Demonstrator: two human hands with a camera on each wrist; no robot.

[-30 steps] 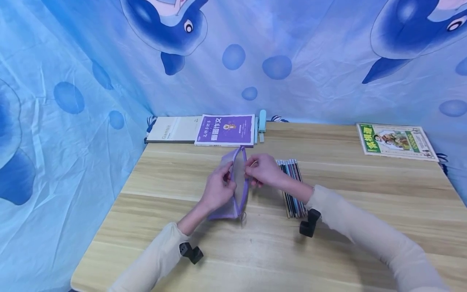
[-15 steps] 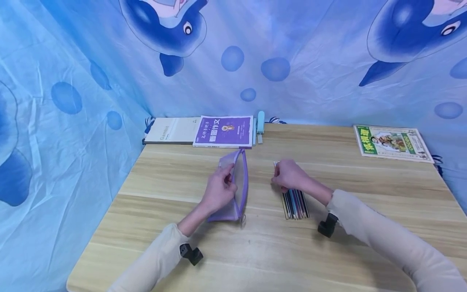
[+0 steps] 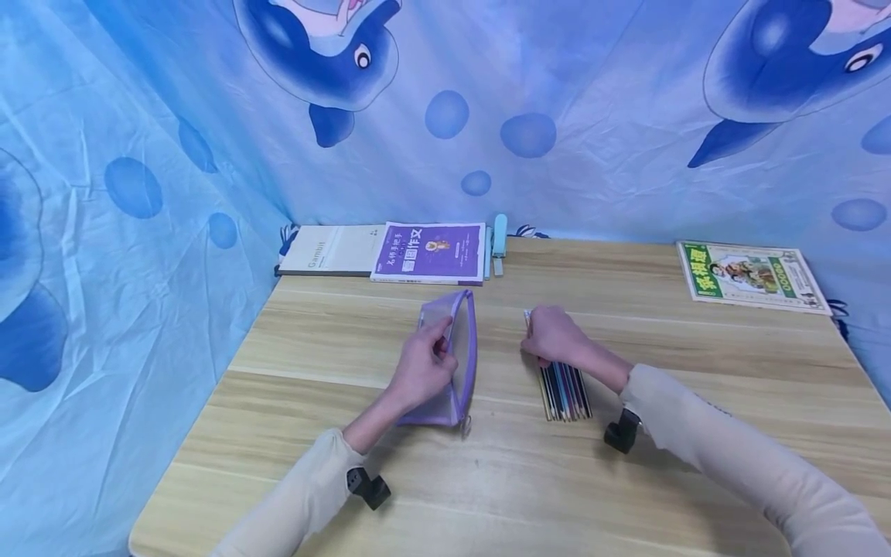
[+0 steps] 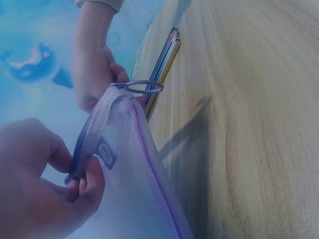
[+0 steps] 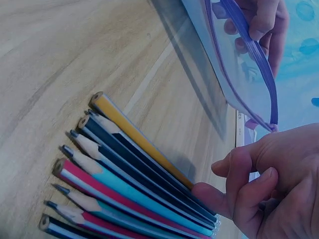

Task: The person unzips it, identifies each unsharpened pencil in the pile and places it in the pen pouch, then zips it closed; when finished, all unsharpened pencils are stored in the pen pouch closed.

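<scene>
A translucent mesh zip pouch (image 3: 431, 411) with purple trim stands unzipped on the table, its opening facing right. My left hand (image 3: 422, 367) pinches the near rim between thumb and fingers, index finger stretched along it. A ring (image 4: 144, 87) hangs at the pouch's end. Right of the pouch, a row of pencils (image 3: 565, 393) lies side by side, some sharpened, some blunt-ended. My right hand (image 3: 557, 334) is over their far ends. In the right wrist view, one fingertip touches the end of the outermost yellow pencil (image 5: 139, 137), the other fingers loosely bent.
Behind the pouch lie a purple book (image 3: 435, 254) and a pale notebook (image 3: 334, 247). A light blue stapler-like object (image 3: 500, 236) is beside them. A green-bordered booklet (image 3: 752, 276) lies at the back right. A blue dolphin-print cloth (image 3: 592, 186) hangs behind the table.
My right hand has moved right, from the pouch opening to the far ends of the pencils. My left hand stays at the pouch rim, its index finger now straighter.
</scene>
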